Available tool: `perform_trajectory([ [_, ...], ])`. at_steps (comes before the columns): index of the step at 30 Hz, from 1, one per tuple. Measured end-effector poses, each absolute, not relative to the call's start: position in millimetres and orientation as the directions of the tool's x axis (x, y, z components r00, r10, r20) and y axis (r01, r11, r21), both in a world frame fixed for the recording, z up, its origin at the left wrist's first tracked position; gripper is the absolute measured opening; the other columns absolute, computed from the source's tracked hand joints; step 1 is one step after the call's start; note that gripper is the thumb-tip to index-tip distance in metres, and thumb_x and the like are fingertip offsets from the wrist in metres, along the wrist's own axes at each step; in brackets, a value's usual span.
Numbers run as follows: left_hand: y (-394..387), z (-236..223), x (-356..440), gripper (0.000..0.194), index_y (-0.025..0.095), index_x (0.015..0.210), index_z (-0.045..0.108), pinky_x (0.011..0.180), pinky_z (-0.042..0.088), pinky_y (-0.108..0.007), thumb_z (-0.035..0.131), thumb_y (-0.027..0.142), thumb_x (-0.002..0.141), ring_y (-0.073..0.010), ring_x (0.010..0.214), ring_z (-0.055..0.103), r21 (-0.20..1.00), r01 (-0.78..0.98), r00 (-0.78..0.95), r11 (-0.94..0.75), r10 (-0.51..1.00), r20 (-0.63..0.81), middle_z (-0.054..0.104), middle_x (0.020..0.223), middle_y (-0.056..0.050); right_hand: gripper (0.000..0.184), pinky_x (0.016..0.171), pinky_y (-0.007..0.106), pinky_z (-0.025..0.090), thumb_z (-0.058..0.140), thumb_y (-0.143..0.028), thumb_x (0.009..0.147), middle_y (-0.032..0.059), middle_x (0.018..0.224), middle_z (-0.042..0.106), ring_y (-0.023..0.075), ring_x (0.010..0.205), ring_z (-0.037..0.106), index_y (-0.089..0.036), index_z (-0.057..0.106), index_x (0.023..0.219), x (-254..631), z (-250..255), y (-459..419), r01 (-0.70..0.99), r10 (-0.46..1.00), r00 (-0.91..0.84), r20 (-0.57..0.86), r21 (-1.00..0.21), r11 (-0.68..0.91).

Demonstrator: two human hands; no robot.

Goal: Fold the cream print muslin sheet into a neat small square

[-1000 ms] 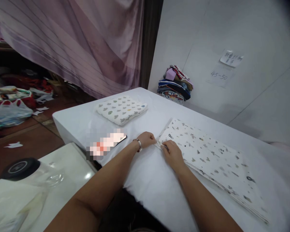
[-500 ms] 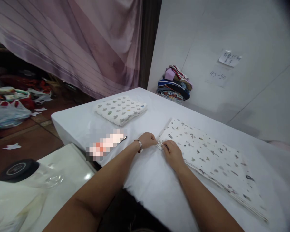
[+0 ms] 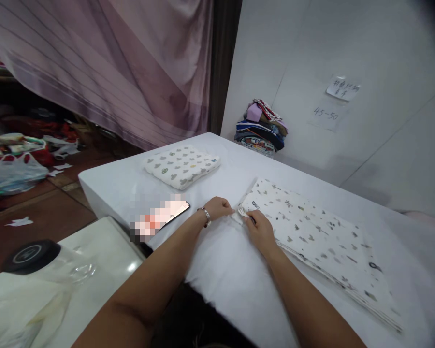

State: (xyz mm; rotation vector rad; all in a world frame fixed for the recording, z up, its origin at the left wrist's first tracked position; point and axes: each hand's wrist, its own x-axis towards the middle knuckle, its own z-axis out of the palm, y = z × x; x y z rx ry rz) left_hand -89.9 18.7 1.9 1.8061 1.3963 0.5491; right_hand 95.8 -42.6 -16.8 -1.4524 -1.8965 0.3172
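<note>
A white cloth (image 3: 311, 232) with small grey and brown prints lies folded in layers on the white-covered table (image 3: 112, 179). My right hand (image 3: 260, 229) is closed on its near left corner, where the layered edges bunch up between thumb and fingers. Just left of that corner, my left hand (image 3: 218, 209) is pinched closed, its fingertips at what looks like a thin bit of the same cloth. A bracelet (image 3: 205, 216) circles my left wrist. Behind my left hand sits a second folded cloth (image 3: 183, 166), white with grey cloud-like shapes.
A phone (image 3: 174, 212), partly blurred out, lies left of my left forearm. Stacked folded fabrics (image 3: 261, 128) stand by the wall. A clear jar with a black lid (image 3: 32, 256) lies on a pale surface at lower left. Bags (image 3: 18, 169) sit on the floor.
My left hand has shifted slightly left, away from the cloth corner. More of the bunched layers now shows beside my right hand, which has stayed in place.
</note>
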Motion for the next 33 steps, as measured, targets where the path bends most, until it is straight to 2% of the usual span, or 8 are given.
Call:
perform_trajectory([
  [4, 10.6, 5.0, -84.0, 0.026, 0.02, 0.061, 0.063, 0.052, 0.032, -0.022, 0.064, 0.045, 0.058, -0.0121, 0.058, 0.051, 0.629, 0.766, 0.292, -0.134, 0.944, -0.155, 0.058, 0.057, 0.002, 0.018, 0.07, 0.029, 0.042, 0.045, -0.033, 0.084, 0.0025, 0.084, 0.061, 0.0177, 0.08, 0.055, -0.021, 0.058, 0.086, 96.0, -17.3, -42.7, 0.734, 0.911, -0.104, 0.398, -0.588, 0.34],
  [7, 6.9, 6.3, -78.3, 0.019, 0.02, 0.063, 0.064, 0.054, 0.033, -0.023, 0.063, 0.039, 0.059, -0.0136, 0.061, 0.052, 0.6, 0.787, 0.278, -0.144, 0.951, -0.136, 0.061, 0.062, 0.0, 0.017, 0.072, 0.03, 0.041, 0.044, -0.031, 0.085, 0.0035, 0.085, 0.06, 0.0185, 0.082, 0.054, -0.022, 0.058, 0.086, 95.3, -17.4, -43.3, 0.743, 0.903, -0.136, 0.407, -0.561, 0.364],
  [14, 8.6, 5.3, -74.1, 0.016, 0.017, 0.06, 0.061, 0.048, 0.032, -0.02, 0.059, 0.033, 0.059, -0.0109, 0.056, 0.048, 0.725, 0.687, 0.256, -0.051, 0.951, -0.175, 0.053, 0.055, 0.002, 0.018, 0.075, 0.033, 0.041, 0.05, -0.029, 0.081, 0.0067, 0.093, 0.058, 0.0213, 0.087, 0.051, -0.02, 0.054, 0.096, 91.0, -17.4, -46.0, 0.82, 0.855, -0.303, 0.422, -0.341, 0.459],
  [19, 10.6, 0.6, -75.6, 0.018, 0.017, 0.059, 0.058, 0.042, 0.029, -0.019, 0.054, 0.034, 0.063, -0.0081, 0.045, 0.041, 0.79, 0.613, 0.283, 0.008, 0.931, -0.229, 0.046, 0.046, 0.004, 0.015, 0.073, 0.033, 0.041, 0.05, -0.028, 0.081, 0.0068, 0.089, 0.058, 0.0221, 0.085, 0.051, -0.02, 0.054, 0.093, 87.2, -19.2, -45.0, 0.859, 0.861, -0.289, 0.417, -0.284, 0.426],
  [21, 12.1, -0.7, -77.4, 0.02, 0.016, 0.058, 0.058, 0.041, 0.028, -0.019, 0.052, 0.034, 0.064, -0.0074, 0.042, 0.038, 0.83, 0.556, 0.316, 0.03, 0.917, -0.244, 0.043, 0.043, 0.005, 0.013, 0.073, 0.033, 0.04, 0.047, -0.026, 0.082, 0.0064, 0.087, 0.058, 0.0214, 0.084, 0.051, -0.02, 0.054, 0.091, 86.9, -19.6, -44.2, 0.859, 0.869, -0.259, 0.421, -0.312, 0.407],
  [23, 13.3, -0.6, -79.0, 0.022, 0.016, 0.058, 0.058, 0.041, 0.027, -0.019, 0.053, 0.036, 0.064, -0.0071, 0.04, 0.036, 0.87, 0.49, 0.345, 0.052, 0.905, -0.249, 0.042, 0.041, 0.005, 0.013, 0.071, 0.03, 0.04, 0.045, -0.027, 0.084, 0.0051, 0.086, 0.058, 0.0196, 0.082, 0.052, -0.02, 0.055, 0.089, 88.0, -19.6, -43.5, 0.835, 0.88, -0.205, 0.428, -0.393, 0.386],
  [27, 13.7, 1.6, -80.0, 0.028, 0.015, 0.061, 0.059, 0.044, 0.03, -0.02, 0.054, 0.043, 0.064, -0.0071, 0.043, 0.039, 0.912, 0.407, 0.337, 0.058, 0.918, -0.209, 0.052, 0.05, 0.003, 0.015, 0.063, 0.026, 0.039, 0.045, -0.031, 0.083, 0.0016, 0.078, 0.058, 0.0157, 0.071, 0.052, -0.02, 0.055, 0.084, 92.8, -20.6, -42.2, 0.75, 0.905, -0.062, 0.421, -0.578, 0.321],
  [33, 14.1, -2.1, -79.6, 0.031, 0.016, 0.062, 0.06, 0.048, 0.032, -0.022, 0.05, 0.045, 0.068, -0.0092, 0.047, 0.044, 0.878, 0.478, 0.3, -0.01, 0.942, -0.152, 0.054, 0.053, 0.003, 0.019, 0.058, 0.023, 0.037, 0.044, -0.034, 0.083, -0.0015, 0.071, 0.054, 0.012, 0.062, 0.046, -0.018, 0.055, 0.084, 97.4, -25.8, -42.6, 0.681, 0.91, 0.01, 0.415, -0.669, 0.297],
])
